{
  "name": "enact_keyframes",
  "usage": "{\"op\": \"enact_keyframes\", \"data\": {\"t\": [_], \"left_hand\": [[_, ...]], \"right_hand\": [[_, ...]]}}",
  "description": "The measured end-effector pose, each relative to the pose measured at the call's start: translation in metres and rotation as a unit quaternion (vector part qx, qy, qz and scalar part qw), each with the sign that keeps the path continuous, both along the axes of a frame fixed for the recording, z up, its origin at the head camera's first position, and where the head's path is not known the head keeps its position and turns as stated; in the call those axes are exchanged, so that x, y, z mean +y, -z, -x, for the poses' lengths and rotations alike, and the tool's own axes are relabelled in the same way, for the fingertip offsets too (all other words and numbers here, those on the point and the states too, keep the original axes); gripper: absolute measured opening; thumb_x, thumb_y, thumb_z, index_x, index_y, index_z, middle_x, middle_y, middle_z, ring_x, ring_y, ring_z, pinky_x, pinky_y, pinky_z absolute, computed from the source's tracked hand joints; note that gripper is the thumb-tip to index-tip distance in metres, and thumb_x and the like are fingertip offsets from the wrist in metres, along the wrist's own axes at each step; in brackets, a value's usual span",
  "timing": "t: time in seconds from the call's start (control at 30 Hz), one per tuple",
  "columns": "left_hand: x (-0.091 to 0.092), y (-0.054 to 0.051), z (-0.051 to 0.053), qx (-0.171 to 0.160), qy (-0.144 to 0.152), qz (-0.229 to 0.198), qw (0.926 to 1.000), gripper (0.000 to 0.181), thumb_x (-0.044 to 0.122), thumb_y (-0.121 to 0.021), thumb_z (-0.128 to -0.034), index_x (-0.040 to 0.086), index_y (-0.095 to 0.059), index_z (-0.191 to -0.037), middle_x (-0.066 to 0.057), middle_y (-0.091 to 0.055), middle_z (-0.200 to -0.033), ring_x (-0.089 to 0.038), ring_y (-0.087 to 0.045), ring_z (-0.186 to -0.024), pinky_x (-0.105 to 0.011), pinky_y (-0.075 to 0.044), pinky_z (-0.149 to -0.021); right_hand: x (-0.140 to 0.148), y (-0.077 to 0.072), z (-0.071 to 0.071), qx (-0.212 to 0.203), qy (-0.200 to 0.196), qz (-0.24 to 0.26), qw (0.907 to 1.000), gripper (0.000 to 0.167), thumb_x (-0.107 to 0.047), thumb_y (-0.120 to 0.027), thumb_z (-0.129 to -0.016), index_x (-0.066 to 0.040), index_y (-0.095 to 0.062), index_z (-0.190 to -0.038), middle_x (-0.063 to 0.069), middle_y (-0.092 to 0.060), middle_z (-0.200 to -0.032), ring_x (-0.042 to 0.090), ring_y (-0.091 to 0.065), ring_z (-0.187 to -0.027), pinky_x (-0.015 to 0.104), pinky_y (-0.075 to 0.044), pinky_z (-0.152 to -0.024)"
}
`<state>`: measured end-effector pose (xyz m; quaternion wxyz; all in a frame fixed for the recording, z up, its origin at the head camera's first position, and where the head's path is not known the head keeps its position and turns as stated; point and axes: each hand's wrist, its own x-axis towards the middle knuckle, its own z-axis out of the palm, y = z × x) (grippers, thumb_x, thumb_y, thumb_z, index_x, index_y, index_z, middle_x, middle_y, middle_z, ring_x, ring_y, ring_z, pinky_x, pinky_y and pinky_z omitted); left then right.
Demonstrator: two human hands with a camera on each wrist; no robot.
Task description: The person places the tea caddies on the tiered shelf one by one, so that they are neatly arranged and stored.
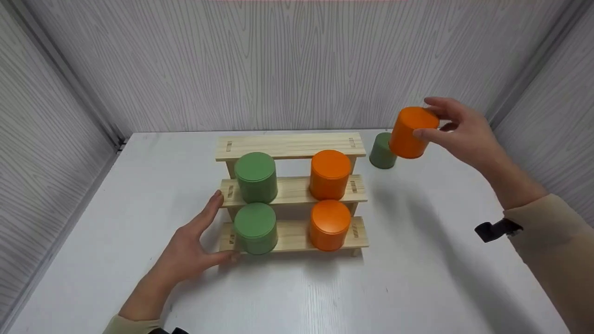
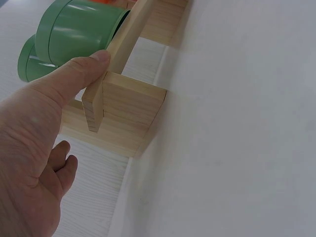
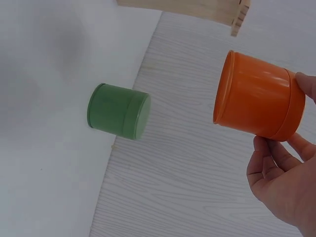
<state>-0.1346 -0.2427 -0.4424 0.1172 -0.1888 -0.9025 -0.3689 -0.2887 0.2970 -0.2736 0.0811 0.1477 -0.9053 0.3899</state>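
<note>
The orange can (image 1: 408,127) is up in the air, tipped a bit, over the back right part of the table (image 1: 394,292). The right hand (image 1: 468,132) grips it near its top, thumb on 1 side and fingers on the other. It looks hard and smooth, so I think it is light and stiff, but it could slip or dent. Its round sides look best to hold, below the line near the top, which may be a lid.

The lone green can (image 1: 383,153) stands just off the right end of the wooden rack (image 1: 292,146), near the table's back edge. On the rack's bottom and middle steps, 2 green cans (image 1: 255,229) sit near the left end and 2 orange cans (image 1: 330,227) near the right. The left hand (image 1: 190,246) spreads wide there, its thumb touching the bottom step's front left corner.
</note>
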Motion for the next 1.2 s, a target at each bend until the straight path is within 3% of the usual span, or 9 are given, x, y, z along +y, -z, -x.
{"op": "enact_keyframes", "data": {"t": [0.43, 0.77, 1.0, 1.2], "left_hand": [[-0.001, 0.001, -0.002, 0.004, 0.003, -0.002, 1.0000, 0.126, 0.023, -0.102, -0.0717, 0.024, -0.024, -0.171, 0.006, -0.022, -0.175, -0.008, -0.026, -0.156, -0.011, -0.021, -0.121], [0.001, 0.000, -0.002, -0.010, 0.000, -0.005, 0.9999, 0.125, 0.020, -0.101, -0.0733, 0.027, -0.023, -0.171, 0.008, -0.020, -0.176, -0.014, -0.027, -0.157, -0.011, -0.020, -0.122], [0.000, 0.000, -0.001, 0.012, 0.003, 0.002, 0.9999, 0.126, 0.017, -0.101, -0.0720, 0.022, -0.023, -0.171, 0.006, -0.021, -0.175, -0.015, -0.029, -0.156, -0.013, -0.022, -0.122], [0.000, -0.001, -0.001, -0.002, 0.000, 0.003, 1.0000, 0.127, 0.018, -0.101, -0.0721, 0.024, -0.022, -0.171, 0.007, -0.020, -0.175, -0.020, -0.029, -0.156, -0.012, -0.020, -0.122]], "right_hand": [[-0.026, -0.031, -0.004, 0.043, -0.013, 0.001, 0.9990, 0.060, -0.034, -0.077, -0.097, -0.013, -0.060, -0.151, 0.010, -0.063, -0.142, 0.015, -0.053, -0.115, 0.019, -0.046, -0.091], [-0.067, -0.043, 0.002, 0.048, -0.062, 0.022, 0.9967, 0.059, -0.033, -0.081, -0.095, -0.012, -0.063, -0.148, 0.005, -0.064, -0.137, 0.016, -0.054, -0.115, 0.022, -0.048, -0.095], [-0.098, -0.046, 0.009, 0.039, -0.083, 0.022, 0.9955, 0.061, -0.037, -0.079, -0.095, -0.013, -0.062, -0.149, 0.004, -0.064, -0.139, 0.017, -0.054, -0.119, 0.027, -0.048, -0.099], [-0.128, -0.046, 0.013, 0.031, -0.107, 0.023, 0.9934, 0.061, -0.037, -0.079, -0.096, -0.014, -0.062, -0.149, 0.003, -0.065, -0.138, 0.016, -0.054, -0.119, 0.029, -0.048, -0.100]]}}
